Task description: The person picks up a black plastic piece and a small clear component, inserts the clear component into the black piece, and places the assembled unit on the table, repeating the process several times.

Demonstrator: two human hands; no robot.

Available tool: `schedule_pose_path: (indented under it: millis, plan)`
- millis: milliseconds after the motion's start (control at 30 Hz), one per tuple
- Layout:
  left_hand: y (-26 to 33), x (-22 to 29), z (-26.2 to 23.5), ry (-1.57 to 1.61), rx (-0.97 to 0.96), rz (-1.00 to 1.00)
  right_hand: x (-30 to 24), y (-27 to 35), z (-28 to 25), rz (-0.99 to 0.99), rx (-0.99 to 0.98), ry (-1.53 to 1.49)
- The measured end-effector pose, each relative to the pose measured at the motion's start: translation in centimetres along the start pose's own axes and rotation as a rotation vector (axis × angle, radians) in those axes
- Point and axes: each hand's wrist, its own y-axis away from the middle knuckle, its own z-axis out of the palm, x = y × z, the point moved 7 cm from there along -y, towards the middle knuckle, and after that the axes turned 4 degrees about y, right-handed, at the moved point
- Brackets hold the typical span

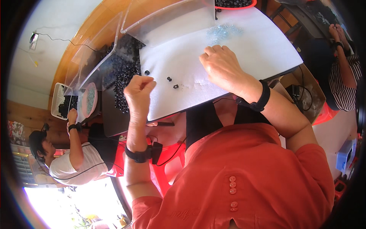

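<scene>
My left hand (137, 94) is closed over the left part of a white work surface (267, 47), thumb and fingers pressed together; whatever they pinch is hidden. Beside its fingertips lies a small round black part (147, 72). Two more small black pieces, one knobbed (169, 79) and one squarish (175, 86), rest between my hands. My right hand (223, 66) is curled, its back showing and its fingertips out of sight, just short of a scatter of tiny clear bluish pieces (221, 33). A heap of black ring-shaped parts (125, 74) lies left of my left hand.
Clear plastic panels (171, 18) stand along the far and left sides. A red-rimmed bowl (254, 3) of black parts is at the back. Co-workers sit at left (82, 162) and right (343, 76). A cardboard box (314, 100) with cables stands at right.
</scene>
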Motion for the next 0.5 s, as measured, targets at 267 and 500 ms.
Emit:
schedule_pose_path:
  millis: [267,500]
  plan:
    - [-0.1,3.0,3.8,-0.204,-0.177,0.220,0.8,0.1,-0.2,-0.003,-0.006,-0.021]
    - [-0.4,1.7,3.1,-0.209,-0.070,0.153,0.9,0.8,-0.5,-0.047,0.135,0.030]
